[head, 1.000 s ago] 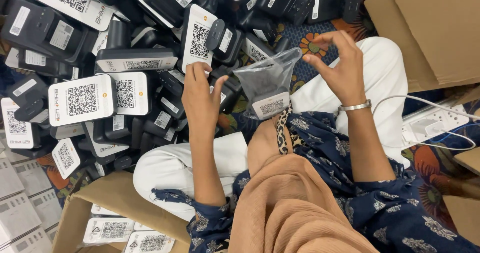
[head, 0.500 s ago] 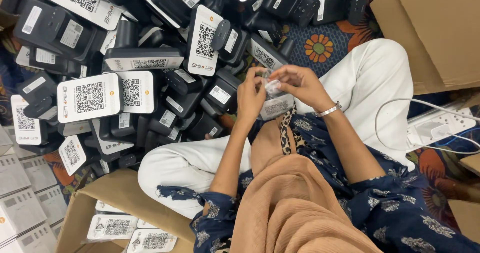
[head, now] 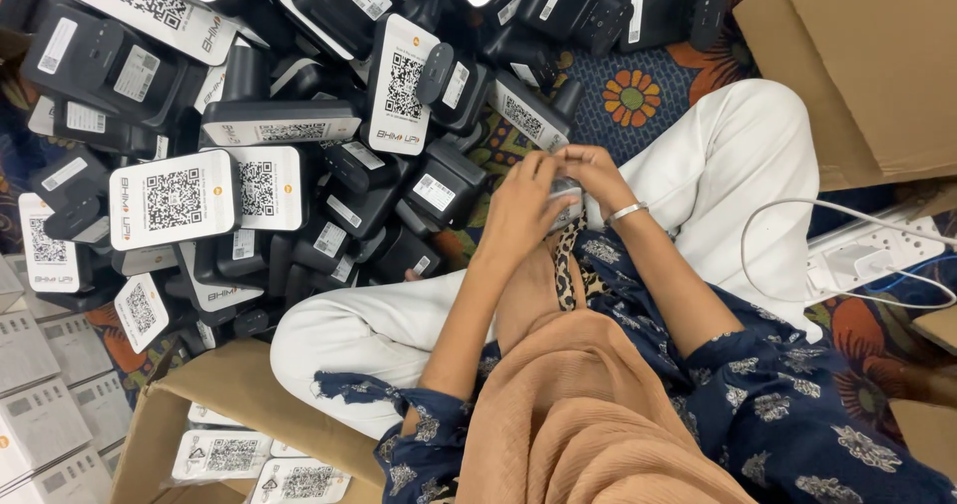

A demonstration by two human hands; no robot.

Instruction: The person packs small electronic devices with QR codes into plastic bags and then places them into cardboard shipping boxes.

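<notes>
Now | left hand [head: 518, 210] and right hand [head: 590, 170] pinching together on small clear bag [head: 566, 193] | risk: bag slipping into black devices [head: 439, 180] just beyond fingers.

A patterned floor covering [head: 638, 100], dark blue with orange flowers, carries everything. Left of and beyond the joined hands [head: 558, 190], a heap of black devices with white code labels [head: 299, 135] lies on it. Right of them rests a white power strip [head: 867, 255] with its cable. Cardboard boxes [head: 857, 65] sit beyond-right and near-left, with stacked white cartons [head: 40, 404] at far left.
</notes>
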